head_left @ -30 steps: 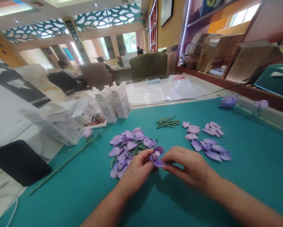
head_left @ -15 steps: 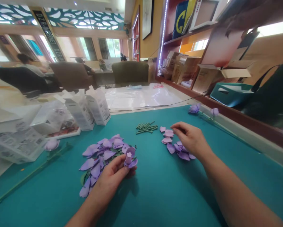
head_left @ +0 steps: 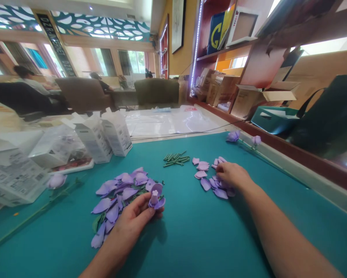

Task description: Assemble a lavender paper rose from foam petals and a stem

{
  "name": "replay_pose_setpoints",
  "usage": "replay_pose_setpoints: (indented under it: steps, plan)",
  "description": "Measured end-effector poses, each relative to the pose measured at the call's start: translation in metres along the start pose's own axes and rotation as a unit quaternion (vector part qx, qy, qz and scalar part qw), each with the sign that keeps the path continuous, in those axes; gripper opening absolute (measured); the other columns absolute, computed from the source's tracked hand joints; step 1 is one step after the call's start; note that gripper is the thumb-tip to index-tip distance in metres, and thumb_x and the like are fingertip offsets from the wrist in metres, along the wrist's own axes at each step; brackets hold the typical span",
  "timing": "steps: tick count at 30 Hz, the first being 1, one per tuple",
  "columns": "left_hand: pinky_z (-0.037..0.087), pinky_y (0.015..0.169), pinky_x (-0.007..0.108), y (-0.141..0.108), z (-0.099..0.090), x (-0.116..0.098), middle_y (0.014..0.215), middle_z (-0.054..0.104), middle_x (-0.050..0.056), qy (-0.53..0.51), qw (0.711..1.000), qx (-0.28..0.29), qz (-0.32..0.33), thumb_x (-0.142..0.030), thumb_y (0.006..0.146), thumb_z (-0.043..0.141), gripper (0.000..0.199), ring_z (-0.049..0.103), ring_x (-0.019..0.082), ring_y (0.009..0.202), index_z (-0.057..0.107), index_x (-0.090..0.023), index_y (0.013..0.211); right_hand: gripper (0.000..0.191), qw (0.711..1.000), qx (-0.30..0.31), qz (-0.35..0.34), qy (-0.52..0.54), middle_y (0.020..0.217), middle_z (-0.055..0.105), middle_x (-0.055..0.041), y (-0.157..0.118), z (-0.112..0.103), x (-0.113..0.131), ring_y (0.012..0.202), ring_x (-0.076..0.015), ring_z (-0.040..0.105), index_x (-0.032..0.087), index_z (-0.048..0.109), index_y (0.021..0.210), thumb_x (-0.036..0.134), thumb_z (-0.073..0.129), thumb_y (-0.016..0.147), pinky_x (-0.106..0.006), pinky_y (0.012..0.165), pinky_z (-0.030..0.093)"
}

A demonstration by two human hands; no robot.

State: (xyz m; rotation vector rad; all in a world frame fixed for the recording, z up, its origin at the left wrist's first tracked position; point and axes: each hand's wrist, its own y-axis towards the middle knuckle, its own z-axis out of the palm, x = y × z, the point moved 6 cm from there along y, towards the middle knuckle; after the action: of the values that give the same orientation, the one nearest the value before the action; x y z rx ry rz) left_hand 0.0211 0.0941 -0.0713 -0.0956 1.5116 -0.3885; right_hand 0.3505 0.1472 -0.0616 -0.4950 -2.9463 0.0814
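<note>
My left hand (head_left: 140, 214) is closed around a partly built purple flower (head_left: 154, 197), held upright with a pale centre and a few petals round it. Beneath and behind that hand spreads a large heap of purple petals (head_left: 112, 212), with green pieces among them. My right hand (head_left: 234, 177) reaches down into a smaller group of purple petals (head_left: 220, 193), its fingers drawn together over them. What its fingertips grip is hidden. Beside it lie several paler petals (head_left: 203, 166). A pile of short green stem pieces (head_left: 176, 159) rests between the two groups.
A finished flower on a long stem (head_left: 57, 180) lies at the left; more long-stemmed flowers (head_left: 233, 136) lie at the back right. White boxes (head_left: 118, 133) stand along the back left. The green mat (head_left: 185, 239) covers the tabletop. A teal bin (head_left: 273, 117) sits beyond the right edge.
My right hand has dropped from above the pale petals into the small petal group, uncovering several pale petals behind it. My left hand still holds the flower. The view has shifted slightly.
</note>
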Motion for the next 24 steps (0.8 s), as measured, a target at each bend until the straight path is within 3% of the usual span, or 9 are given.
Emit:
replay_pose_setpoints:
  steps: [8, 15, 24]
  plan:
    - [0.049, 0.085, 0.032, -0.002, 0.003, -0.005, 0.094, 0.072, 0.008, -0.002, 1.000, 0.004, 0.012, -0.040, 0.069, 0.075, 0.041, 0.067, 0.022, 0.086, 0.065, -0.017, 0.103, 0.023, 0.998, 0.018, -0.054, 0.013, 0.092, 0.071, -0.0079, 0.009, 0.012, 0.002, 0.087, -0.0210, 0.063, 0.020, 0.071, 0.088, 0.012, 0.054, 0.075, -0.027, 0.065, 0.039]
    - [0.049, 0.086, 0.033, -0.002, 0.004, -0.005, 0.094, 0.072, 0.008, 0.017, 1.000, 0.016, 0.012, -0.039, 0.072, 0.072, 0.040, 0.067, 0.021, 0.086, 0.062, -0.019, 0.104, 0.015, 0.997, 0.022, -0.065, 0.040, 0.090, 0.069, -0.0075, 0.007, 0.011, 0.003, 0.083, -0.0217, 0.062, 0.020, 0.069, 0.088, 0.020, 0.059, 0.076, -0.028, 0.064, 0.039]
    - [0.050, 0.082, 0.034, -0.003, 0.002, -0.005, 0.087, 0.072, 0.006, 0.016, 1.000, 0.005, 0.013, -0.038, 0.071, 0.073, 0.044, 0.067, 0.021, 0.078, 0.059, -0.019, 0.108, 0.010, 0.994, 0.006, -0.082, 0.079, 0.078, 0.068, -0.0029, 0.003, 0.004, 0.010, 0.073, -0.0165, 0.061, 0.020, 0.065, 0.078, 0.014, 0.057, 0.074, -0.024, 0.061, 0.039]
